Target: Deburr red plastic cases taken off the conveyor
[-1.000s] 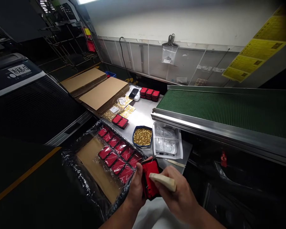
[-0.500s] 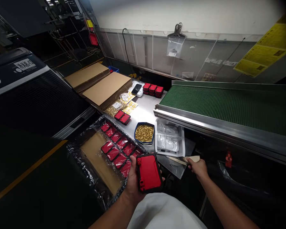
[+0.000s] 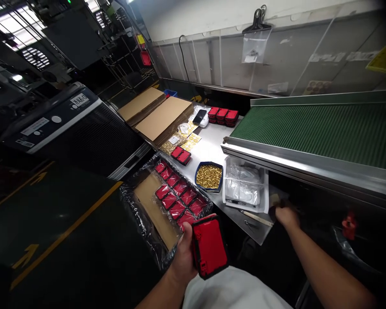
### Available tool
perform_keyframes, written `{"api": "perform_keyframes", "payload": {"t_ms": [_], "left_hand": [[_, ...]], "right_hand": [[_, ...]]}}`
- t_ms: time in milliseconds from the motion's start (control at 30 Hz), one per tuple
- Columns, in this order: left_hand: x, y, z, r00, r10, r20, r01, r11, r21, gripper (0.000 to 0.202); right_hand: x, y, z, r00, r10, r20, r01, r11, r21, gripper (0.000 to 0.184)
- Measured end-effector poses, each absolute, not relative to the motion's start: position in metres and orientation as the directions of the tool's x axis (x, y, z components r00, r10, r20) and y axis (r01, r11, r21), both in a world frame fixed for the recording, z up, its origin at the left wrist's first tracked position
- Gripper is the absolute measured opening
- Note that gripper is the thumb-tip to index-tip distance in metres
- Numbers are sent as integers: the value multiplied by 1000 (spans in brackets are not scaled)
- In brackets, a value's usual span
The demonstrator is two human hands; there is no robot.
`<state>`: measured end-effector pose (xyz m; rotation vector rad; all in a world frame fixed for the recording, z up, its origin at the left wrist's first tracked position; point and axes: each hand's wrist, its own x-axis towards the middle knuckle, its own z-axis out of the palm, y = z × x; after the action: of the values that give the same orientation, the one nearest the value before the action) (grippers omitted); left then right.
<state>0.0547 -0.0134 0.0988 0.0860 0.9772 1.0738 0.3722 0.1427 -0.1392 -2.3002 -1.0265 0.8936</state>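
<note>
Fingers first: on the left hand [image 3: 182, 253] they're wrapped around a red case [image 3: 209, 247] with a black rim, and the thumb is pressed on its edge, so it's clamped pretty firmly. The case is held upright-ish in the air, just off the near end of the table [image 3: 209, 150], overlapping the corner of a plastic-lined tray [image 3: 141, 206] from this view. The left forearm [image 3: 157, 295] is angled up from the bottom of the frame, bent toward the case.

The right hand [image 3: 286, 216] is reached out to the table's near right corner, arm nearly straight, with the right forearm [image 3: 328, 268] running up from the lower right. Its fingers are lost in shadow, so apart or together can't be told, and a pale block [image 3: 274, 199] is seen right at them. Just beside it lies a slim tool [image 3: 257, 218].

Rows of red cases [image 3: 176, 195] are laid out in the tray. A blue bowl of gold bits [image 3: 209, 177] and a clear bin of bags [image 3: 244, 182] are set along the table's right edge, under a green conveyor [image 3: 309, 128].
</note>
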Motion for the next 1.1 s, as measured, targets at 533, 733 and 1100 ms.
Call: {"api": "perform_keyframes", "payload": {"t_ms": [533,733,1100], "left_hand": [[54,13,110,194,979,59,254,-108,961,87],[47,11,110,232,966,113,260,-173,950,89],[40,11,113,269,927,262,321,-343,883,91]], "right_hand": [[231,26,125,-379,902,-208,-138,-277,-951,61],[232,31,127,-380,890,-253,-230,-356,-906,31],[231,45,127,-302,923,-239,-197,-305,-932,34]]}}
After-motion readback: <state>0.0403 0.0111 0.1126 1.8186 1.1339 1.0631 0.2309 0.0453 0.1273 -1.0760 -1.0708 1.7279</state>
